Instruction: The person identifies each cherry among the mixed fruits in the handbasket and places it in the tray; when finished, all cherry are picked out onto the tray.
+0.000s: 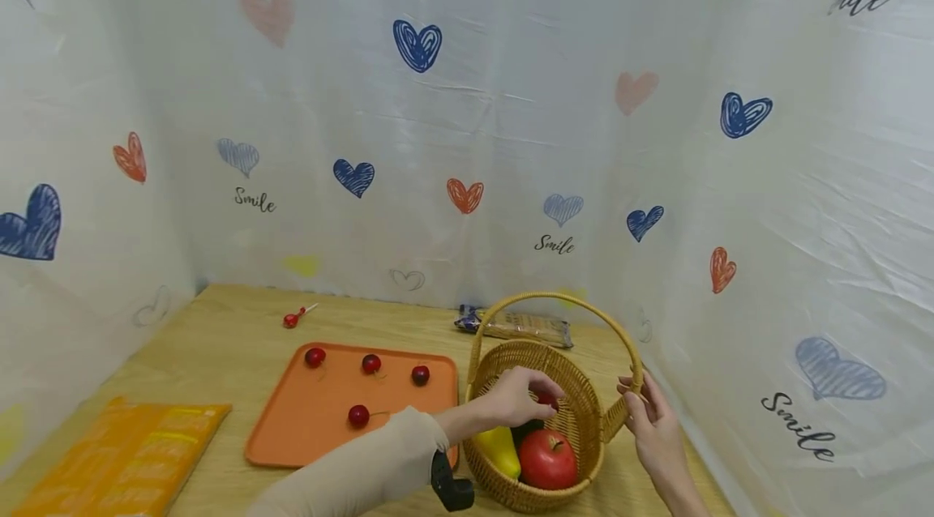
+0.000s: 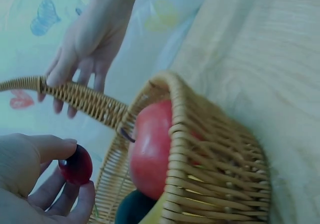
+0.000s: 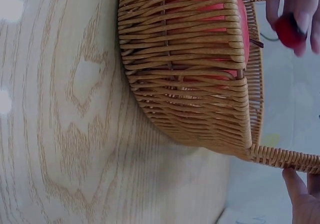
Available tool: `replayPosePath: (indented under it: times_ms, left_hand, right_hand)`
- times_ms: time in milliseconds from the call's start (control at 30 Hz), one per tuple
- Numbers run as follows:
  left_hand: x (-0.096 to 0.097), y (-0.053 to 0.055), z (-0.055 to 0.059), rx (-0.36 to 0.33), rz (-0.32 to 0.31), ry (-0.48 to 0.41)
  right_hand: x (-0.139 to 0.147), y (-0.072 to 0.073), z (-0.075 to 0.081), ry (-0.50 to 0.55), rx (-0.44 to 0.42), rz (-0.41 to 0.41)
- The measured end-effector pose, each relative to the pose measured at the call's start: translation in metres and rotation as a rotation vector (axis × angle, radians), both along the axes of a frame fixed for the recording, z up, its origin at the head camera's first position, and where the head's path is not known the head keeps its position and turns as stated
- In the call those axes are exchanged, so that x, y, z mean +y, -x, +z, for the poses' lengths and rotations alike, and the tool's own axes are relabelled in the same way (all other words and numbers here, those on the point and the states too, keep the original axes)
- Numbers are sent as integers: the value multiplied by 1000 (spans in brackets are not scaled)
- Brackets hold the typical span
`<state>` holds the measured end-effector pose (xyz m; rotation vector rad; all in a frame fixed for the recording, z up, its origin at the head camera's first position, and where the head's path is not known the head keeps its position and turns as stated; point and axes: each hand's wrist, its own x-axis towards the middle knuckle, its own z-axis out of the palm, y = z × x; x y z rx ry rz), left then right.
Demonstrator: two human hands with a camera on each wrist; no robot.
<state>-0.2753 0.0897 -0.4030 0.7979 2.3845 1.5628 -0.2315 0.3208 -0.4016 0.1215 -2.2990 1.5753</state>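
Note:
Over the mouth of the wicker basket [image 1: 531,348], my left hand [image 1: 520,399] pinches a dark red cherry [image 2: 77,166] between thumb and fingers. My right hand [image 1: 653,420] grips the right side of the basket's arched handle [image 1: 633,355], near where it joins the rim. Inside the basket lie a red apple [image 1: 547,459], a yellow fruit [image 1: 499,450] and a dark green item [image 2: 134,208] partly hidden between them. Left of the basket, several more cherries [image 1: 358,416] lie spread on an orange tray [image 1: 292,428], their thin stems showing.
A red lollipop [image 1: 292,319] lies behind the tray on the wooden table [image 1: 241,339]. An orange package [image 1: 131,460] occupies the near left. Behind the basket is a long wrapped packet [image 1: 525,328]. A heart-printed curtain [image 1: 467,120] encloses the back and sides.

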Motion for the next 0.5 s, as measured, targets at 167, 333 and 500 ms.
replayPosePath:
  times_ms: [167,333,500]
  left_hand:
    - [-14,-13,1,-45,-50,-25]
    - [-32,-22,0,-52,-52,-33]
    - [-54,-23,-8,-78,-31,-73]
  right_hand:
    - [3,-2,-3,6,8,-2]
    - [3,-1,-4,-4,14,-5]
    - [3,-1,-1,-8,20,8]
